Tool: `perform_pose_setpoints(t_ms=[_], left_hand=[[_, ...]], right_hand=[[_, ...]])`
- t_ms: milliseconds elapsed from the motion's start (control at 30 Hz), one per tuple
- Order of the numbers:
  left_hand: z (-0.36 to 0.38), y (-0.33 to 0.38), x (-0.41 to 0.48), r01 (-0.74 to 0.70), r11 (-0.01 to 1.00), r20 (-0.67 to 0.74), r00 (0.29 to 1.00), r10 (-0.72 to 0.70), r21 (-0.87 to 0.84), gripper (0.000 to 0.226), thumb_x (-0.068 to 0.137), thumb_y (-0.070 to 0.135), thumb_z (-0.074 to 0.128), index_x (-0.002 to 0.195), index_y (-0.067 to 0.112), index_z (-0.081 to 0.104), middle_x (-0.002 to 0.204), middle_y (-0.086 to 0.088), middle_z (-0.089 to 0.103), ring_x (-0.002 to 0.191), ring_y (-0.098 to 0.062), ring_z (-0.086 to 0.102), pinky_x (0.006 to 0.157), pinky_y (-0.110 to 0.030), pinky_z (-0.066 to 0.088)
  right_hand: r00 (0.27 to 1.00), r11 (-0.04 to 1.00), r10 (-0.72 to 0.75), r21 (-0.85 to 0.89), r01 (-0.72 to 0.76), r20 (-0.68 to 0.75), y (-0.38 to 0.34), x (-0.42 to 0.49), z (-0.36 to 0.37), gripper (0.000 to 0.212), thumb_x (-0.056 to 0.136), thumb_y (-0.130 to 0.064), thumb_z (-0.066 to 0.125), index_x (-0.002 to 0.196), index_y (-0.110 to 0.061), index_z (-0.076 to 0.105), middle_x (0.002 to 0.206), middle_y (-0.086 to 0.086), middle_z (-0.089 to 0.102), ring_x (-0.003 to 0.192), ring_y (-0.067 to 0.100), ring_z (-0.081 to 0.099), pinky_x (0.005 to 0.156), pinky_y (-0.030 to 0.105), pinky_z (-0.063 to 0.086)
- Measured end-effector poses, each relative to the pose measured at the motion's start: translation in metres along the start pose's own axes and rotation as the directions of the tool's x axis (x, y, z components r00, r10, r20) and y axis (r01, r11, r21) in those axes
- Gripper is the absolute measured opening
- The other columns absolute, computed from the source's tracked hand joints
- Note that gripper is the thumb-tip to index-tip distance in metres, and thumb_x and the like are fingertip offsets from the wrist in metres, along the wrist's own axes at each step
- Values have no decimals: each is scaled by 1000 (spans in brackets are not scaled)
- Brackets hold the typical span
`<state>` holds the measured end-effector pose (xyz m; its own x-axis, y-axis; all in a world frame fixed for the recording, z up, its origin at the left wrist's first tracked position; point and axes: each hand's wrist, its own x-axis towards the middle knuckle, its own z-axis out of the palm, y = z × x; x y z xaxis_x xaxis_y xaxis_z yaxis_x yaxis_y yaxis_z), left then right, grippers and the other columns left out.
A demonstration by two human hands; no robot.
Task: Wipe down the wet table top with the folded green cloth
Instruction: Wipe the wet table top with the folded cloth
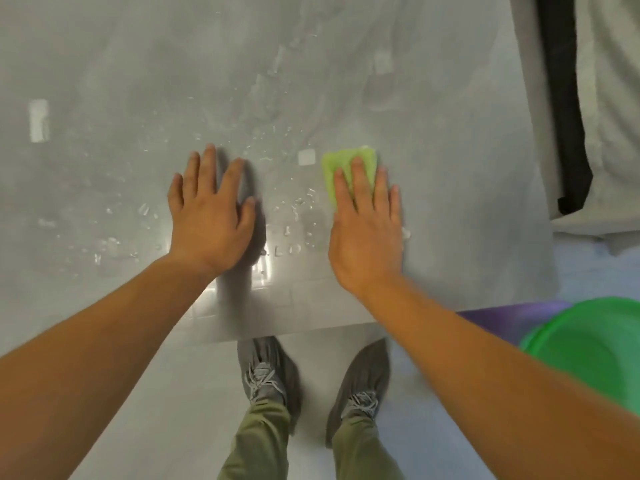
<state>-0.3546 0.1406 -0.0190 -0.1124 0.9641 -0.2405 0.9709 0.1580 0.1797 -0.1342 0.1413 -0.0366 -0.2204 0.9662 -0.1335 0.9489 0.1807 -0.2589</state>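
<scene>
The right hand [367, 223] presses flat, fingers straight, on the folded green cloth [346, 171] on the table top [104, 64], droplets [294, 206] lying just left toward the flat, empty left hand [211, 216].

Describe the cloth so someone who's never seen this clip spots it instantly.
Start at the grey table top, wet with droplets. Toward its right side, the right hand presses flat on the folded green cloth. It is the only lime-coloured thing on the table.
</scene>
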Motion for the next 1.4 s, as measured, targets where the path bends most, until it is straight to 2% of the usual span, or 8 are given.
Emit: perform_pose_setpoints(t_ms=[200,367,433,633,733,967,1300,1400], left_hand=[[-16,-31,32,-47,999,33,998,48,-16,60,102,41,37,157,23,20,167,-14,3,154,-34,-2,122,-51,1],[-30,-48,76,-117,993,28,993,117,2,62,102,46,31,158,25,13,167,-13,-2,153,-35,-5,123,-50,-1],[-33,-50,91,-143,990,38,989,143,4,62,102,47,30,158,26,12,167,-12,-1,153,-35,-5,123,-50,-1],[-42,-49,104,-160,986,76,985,156,43,52,97,46,36,141,20,41,156,-15,31,144,-40,24,117,-54,18],[-54,-44,122,-141,989,35,990,140,35,52,93,48,32,128,15,54,139,-15,46,128,-39,40,112,-51,26],[-62,-42,207,-130,991,48,990,132,-36,63,100,47,32,156,22,19,167,-17,-1,153,-36,-7,123,-48,-1],[-61,-26,266,-36,998,29,999,35,50,67,98,54,20,157,23,15,165,-21,3,151,-44,-4,123,-55,1],[-64,-28,268,-49,997,45,998,47,55,68,98,55,22,157,21,19,165,-22,7,151,-46,0,122,-56,6]], right_hand=[[957,962,-270,-4,272,105,-30,-58,16,67,93,-21,50,156,-23,28,166,4,14,153,36,8,120,58,16],[974,974,227,28,-226,-23,5,78,-8,63,96,-25,35,157,-20,21,166,10,15,151,38,14,121,55,15],[958,959,283,33,-282,-35,3,103,-10,61,99,-23,36,158,-20,18,167,8,9,152,36,7,123,51,10],[991,996,-86,0,86,102,-13,47,-7,63,96,-23,32,158,-23,18,167,-1,2,154,29,1,124,51,10],[987,996,-94,11,93,128,-5,69,-15,63,97,-24,31,158,-26,18,167,-4,3,154,24,1,124,50,9],[986,985,169,38,-169,12,14,244,-40,59,102,-23,40,157,-24,19,167,2,8,153,28,6,124,46,2],[995,995,73,-63,-77,-62,-6,400,-49,59,101,-25,36,157,-23,19,166,5,12,151,35,12,123,48,10],[984,978,-177,-115,176,8,-11,378,-42,62,96,-21,40,156,-21,26,165,8,18,150,38,16,122,53,15]])
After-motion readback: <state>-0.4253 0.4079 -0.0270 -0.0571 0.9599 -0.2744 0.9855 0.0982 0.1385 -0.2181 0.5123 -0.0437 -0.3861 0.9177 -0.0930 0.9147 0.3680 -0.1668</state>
